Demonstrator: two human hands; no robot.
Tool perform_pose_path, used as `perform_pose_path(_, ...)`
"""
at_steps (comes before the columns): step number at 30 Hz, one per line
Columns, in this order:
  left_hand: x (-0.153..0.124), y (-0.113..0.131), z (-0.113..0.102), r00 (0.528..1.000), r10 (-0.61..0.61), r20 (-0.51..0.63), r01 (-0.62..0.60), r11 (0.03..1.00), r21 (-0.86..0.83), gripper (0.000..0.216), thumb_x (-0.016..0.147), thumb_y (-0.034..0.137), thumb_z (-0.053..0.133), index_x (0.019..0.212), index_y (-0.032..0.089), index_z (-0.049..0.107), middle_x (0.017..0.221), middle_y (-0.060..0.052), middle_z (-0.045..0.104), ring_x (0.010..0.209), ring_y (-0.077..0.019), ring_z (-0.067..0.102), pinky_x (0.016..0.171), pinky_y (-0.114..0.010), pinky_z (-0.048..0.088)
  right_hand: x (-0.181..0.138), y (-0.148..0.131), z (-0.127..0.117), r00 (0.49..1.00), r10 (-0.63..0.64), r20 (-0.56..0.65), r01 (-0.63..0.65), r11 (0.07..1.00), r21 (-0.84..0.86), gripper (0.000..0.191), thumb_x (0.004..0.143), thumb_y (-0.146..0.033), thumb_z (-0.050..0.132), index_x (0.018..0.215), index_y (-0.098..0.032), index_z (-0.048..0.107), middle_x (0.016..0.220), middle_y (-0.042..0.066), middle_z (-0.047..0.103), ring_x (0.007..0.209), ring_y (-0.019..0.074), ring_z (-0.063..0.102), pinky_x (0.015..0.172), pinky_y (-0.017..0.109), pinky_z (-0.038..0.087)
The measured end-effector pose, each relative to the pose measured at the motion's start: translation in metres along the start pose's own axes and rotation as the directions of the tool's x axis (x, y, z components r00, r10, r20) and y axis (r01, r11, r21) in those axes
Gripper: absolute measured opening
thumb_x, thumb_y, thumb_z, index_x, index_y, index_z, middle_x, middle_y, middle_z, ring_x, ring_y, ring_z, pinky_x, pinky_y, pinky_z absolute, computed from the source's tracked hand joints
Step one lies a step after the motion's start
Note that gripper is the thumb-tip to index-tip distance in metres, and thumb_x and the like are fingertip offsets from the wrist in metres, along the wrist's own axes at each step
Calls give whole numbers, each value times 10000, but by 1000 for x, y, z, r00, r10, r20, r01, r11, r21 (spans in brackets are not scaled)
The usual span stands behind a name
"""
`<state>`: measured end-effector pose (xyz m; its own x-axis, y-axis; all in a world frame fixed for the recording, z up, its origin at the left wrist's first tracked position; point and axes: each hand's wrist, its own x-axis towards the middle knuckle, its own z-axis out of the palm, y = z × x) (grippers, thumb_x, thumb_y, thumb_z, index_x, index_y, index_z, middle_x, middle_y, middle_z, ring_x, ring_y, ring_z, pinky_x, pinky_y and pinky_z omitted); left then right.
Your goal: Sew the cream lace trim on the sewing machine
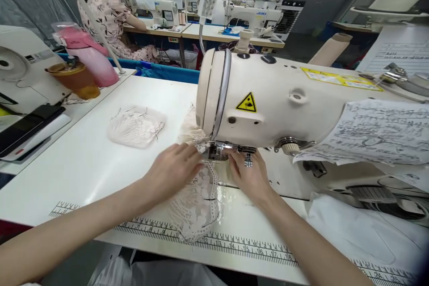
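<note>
A strip of pale lace (197,205) runs from under the sewing machine's (268,94) head toward the table's front edge. Its scalloped border and a few dark threads show. My left hand (176,167) is closed on the lace just left of the presser foot (219,151), fingers bent and slightly blurred. To the right of the foot is my right hand (250,172), its fingertips partly hidden by the machine's metal parts. More lace (194,127) bunches behind the needle area. A separate lace piece (137,126) lies flat on the table at the left.
A printed ruler (234,246) runs along the table's front edge. White cloth (365,228) lies at right, below handwritten paper (375,132) on the machine. At left are a phone (30,127), a brown cup (75,78) and a pink bottle (89,56). A person (103,18) sits beyond.
</note>
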<state>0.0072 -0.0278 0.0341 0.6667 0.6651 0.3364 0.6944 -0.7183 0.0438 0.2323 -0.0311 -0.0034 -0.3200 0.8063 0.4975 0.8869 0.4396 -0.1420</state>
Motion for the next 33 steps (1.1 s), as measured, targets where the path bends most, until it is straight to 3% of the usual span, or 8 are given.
perform_pose_path(2, -7, 11, 9, 982, 188, -23, -188, 982, 31, 253, 989, 216, 418, 1100, 118, 624, 1074, -104, 677, 985, -220, 647, 793, -341, 548, -2, -3, -3, 997, -76, 18, 76, 997, -2, 375, 907, -102, 379, 1069, -229, 693, 848, 17, 712, 691, 152, 588, 755, 331, 436)
perform_pose_path(4, -12, 20, 18, 967, 251, -38, -248, 965, 85, 297, 986, 226, 430, 1180, 73, 593, 1178, -145, 652, 1107, -248, 615, 881, -354, 540, -5, -6, -7, 988, -152, 35, 153, 988, -16, 385, 903, -78, 392, 1072, -256, 688, 965, -7, 717, 729, 132, 599, 819, 338, 414)
perform_pose_path(6, -13, 22, 26, 966, 252, -58, -243, 962, 127, 348, 987, 255, 433, 1223, 39, 569, 1239, -170, 624, 1174, -270, 583, 947, -370, 517, -6, -9, -8, 982, -181, 62, 184, 982, -50, 389, 892, -67, 412, 1093, -265, 679, 1063, -13, 707, 774, 136, 618, 866, 357, 396)
perform_pose_path(10, -5, 14, 35, 972, 225, -61, -217, 969, 122, 386, 999, 275, 396, 1261, 38, 552, 1275, -166, 605, 1204, -287, 567, 957, -395, 517, -7, -9, -4, 987, -109, 118, 122, 986, -113, 421, 889, -75, 422, 1183, -283, 640, 1140, 17, 690, 862, 173, 648, 932, 394, 391)
perform_pose_path(19, -2, 7, 39, 973, 215, -87, -203, 971, 123, 384, 1000, 275, 393, 1245, 43, 577, 1271, -149, 607, 1190, -285, 579, 965, -405, 520, -9, -7, 0, 989, 25, 144, -13, 996, -84, 365, 950, -268, 422, 1265, -347, 588, 932, 35, 707, 884, 199, 642, 844, 363, 474)
perform_pose_path(33, -11, 10, 38, 965, 248, -82, -232, 958, 166, 366, 995, 241, 426, 1271, 41, 557, 1291, -159, 587, 1207, -278, 567, 982, -399, 512, -8, -5, -1, 977, -145, 154, 160, 983, -88, 362, 892, -163, 513, 1198, -307, 641, 1119, 42, 693, 934, 197, 639, 857, 374, 485)
